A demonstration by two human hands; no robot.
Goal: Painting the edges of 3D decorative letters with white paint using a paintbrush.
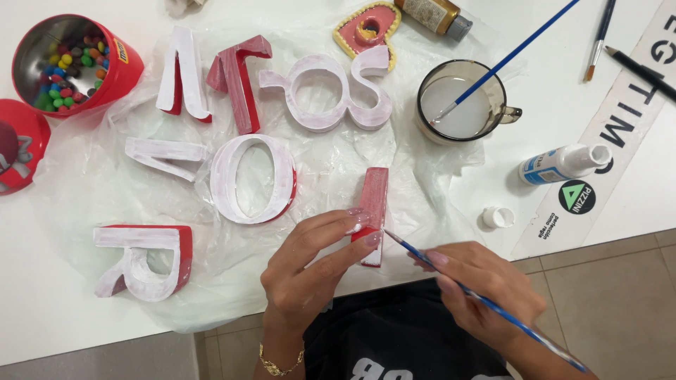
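– What are the hands doing?
– Left hand point(310, 271) pinches a red bar point(372, 211) at lower centre, on plastic sheet point(338, 176). Right hand point(479, 292) grips a blue brush point(486, 302), tip touching the bar.
– Around them?
– White-coated letters point(253, 176) on the table point(42, 309); a cup point(461, 102) at upper right.

1. The left hand point(310, 264) reaches up from the lower edge, palm down, with its fingers point(355, 219) stretched forward and pinched together.
2. Its wrist is bent slightly inward.
3. The right hand point(482, 288) sits to the right, fingers curled in a writing grip, knuckles facing up.
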